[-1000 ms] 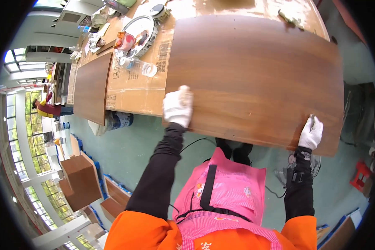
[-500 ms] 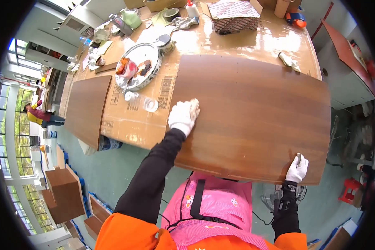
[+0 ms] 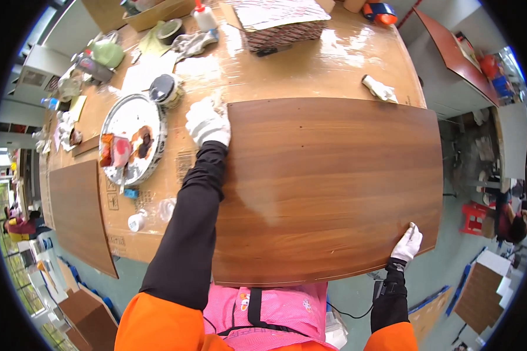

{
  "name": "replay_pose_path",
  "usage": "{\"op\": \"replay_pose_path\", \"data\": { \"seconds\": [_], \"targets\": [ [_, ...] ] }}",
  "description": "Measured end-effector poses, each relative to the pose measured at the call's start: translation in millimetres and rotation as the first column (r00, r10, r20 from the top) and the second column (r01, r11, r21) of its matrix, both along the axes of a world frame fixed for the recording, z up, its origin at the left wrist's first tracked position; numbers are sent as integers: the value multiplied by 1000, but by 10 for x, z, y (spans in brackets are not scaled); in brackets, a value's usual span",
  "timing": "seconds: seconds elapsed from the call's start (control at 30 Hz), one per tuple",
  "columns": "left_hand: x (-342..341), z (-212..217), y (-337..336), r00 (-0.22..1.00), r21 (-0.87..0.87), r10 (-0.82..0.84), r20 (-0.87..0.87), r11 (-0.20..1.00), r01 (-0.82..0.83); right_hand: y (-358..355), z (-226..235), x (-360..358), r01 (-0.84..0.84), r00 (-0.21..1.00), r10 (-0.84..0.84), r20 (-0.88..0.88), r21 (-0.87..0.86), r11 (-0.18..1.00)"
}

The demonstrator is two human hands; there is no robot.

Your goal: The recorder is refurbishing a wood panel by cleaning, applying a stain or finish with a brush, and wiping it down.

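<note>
A large brown wood-grain board point(image 3: 328, 187) lies in front of me, its near edge along my waist. My left hand point(image 3: 208, 126), in a white glove, is at the board's far left corner, closed on what looks like a wadded pale cloth point(image 3: 218, 103), mostly hidden by the glove. At the near right edge my right hand point(image 3: 407, 243), also gloved in white, grips the board with its fingers over the top. A paler smear runs across the board's left half, and a few small dark holes show near its far edge.
Left of the board stands a round white tray point(image 3: 106, 140) with stain and a red-smeared cup, beside a lidded can point(image 3: 165, 89) and a clear bottle point(image 3: 138, 221). A smaller board point(image 3: 79, 213) lies further left. A patterned box point(image 3: 281, 29) and a rolled glove point(image 3: 379, 89) sit beyond.
My left hand has slid from the board's left middle to its far left corner. My right hand keeps its hold on the near right edge. The view has shifted to the right.
</note>
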State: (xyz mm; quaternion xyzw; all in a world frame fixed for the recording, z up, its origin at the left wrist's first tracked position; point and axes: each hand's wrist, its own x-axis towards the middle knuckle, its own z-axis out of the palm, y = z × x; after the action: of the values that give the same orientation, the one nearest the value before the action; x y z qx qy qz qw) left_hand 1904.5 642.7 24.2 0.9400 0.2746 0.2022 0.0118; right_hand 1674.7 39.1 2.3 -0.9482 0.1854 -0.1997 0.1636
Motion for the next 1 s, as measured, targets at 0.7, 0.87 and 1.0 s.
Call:
{"op": "replay_pose_path", "data": {
  "seconds": [0.7,0.87,1.0],
  "targets": [
    [-1718,364,-3089,339,-294,-922,187,277,915,156,56,51,-178,976,146,159,206,962],
    [-534,516,-2105,833,47,-541,111,841,540,82,267,-18,-196,979,203,-1,256,947],
    [250,153,-1171,995,52,-38,-93,998,43,180,204,-3,-257,966,246,76,355,899]
  ]
}}
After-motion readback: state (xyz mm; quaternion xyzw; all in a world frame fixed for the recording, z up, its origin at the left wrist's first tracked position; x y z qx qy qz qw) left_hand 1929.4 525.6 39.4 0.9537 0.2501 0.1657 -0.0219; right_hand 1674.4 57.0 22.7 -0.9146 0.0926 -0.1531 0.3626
